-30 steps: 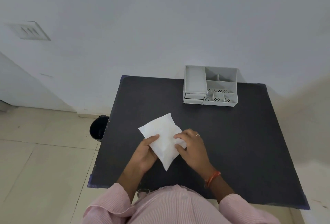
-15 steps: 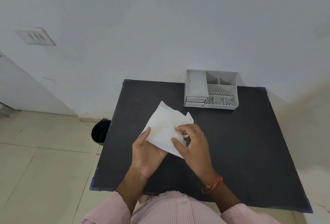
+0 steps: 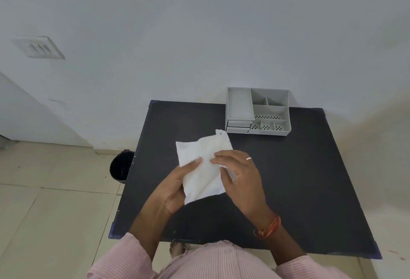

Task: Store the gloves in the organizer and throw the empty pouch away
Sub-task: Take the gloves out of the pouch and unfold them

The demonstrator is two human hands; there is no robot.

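Note:
A white paper pouch [image 3: 200, 163] is held up over the middle of the black table [image 3: 310, 190]. My left hand [image 3: 175, 187] grips its lower left side, thumb on top. My right hand [image 3: 238, 173] pinches its right edge, fingers pressed on the front. No gloves are visible; whatever the pouch holds is hidden. The grey organizer [image 3: 258, 111], with several empty compartments and small drawers, stands at the table's far edge against the wall.
A black waste bin [image 3: 121, 165] stands on the tiled floor just left of the table. The white wall runs close behind the table. A switch plate [image 3: 40, 47] is on the wall at left.
The pouch has been lifted off the table and turned in both hands, its top corner now pointing toward the organizer. Both hands rose with it.

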